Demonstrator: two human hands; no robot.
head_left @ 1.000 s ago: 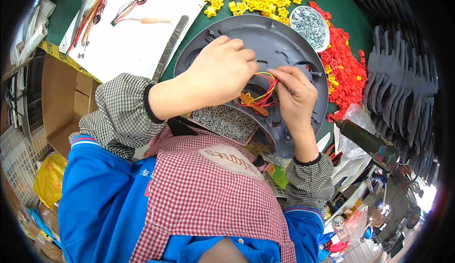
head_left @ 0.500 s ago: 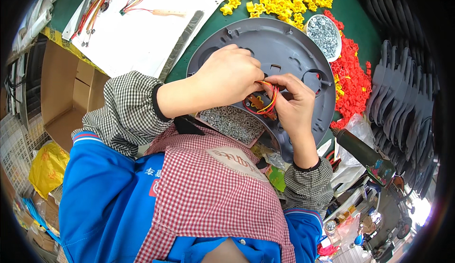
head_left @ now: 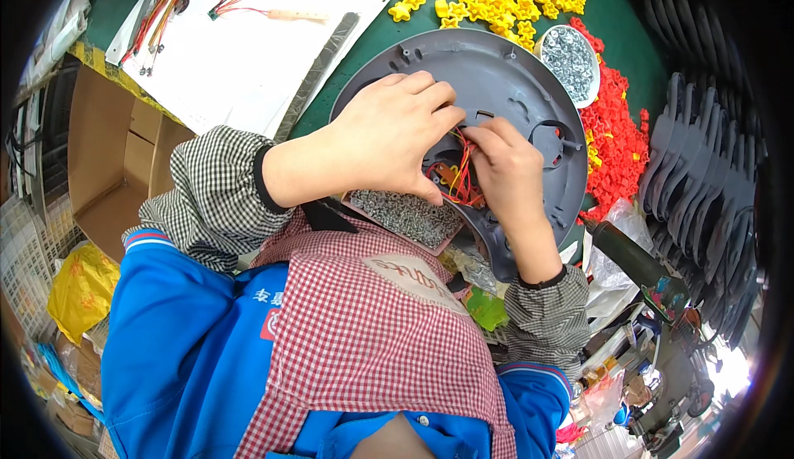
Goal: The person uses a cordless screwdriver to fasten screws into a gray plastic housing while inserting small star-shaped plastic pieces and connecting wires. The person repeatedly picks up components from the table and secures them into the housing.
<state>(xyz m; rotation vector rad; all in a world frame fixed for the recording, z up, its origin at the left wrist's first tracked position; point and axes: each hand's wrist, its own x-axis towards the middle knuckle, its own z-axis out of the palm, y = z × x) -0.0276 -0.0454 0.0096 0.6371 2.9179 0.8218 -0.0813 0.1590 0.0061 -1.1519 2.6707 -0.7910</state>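
A grey curved plastic housing lies in front of me, hollow side up. Inside it, near the inner curve, is a loose bundle of red and yellow wires beside a small brown part. My right hand pinches the wires at their upper end, close to a rectangular slot. On the other side of the bundle, my left hand rests over the housing, its thumb spread well away from the fingers. Its fingertips come near the right hand's; its palm hides part of the housing.
Yellow star-shaped pieces and red plastic pieces are heaped beyond and right. Screws fill a white bowl and a tray. White sheets with wired parts lie left, above a cardboard box. Grey panels stand right.
My left hand has spread its thumb and fingers, leaving the wire loop. The wires have dropped lower into the housing. My right fingers have moved slightly up toward the slot.
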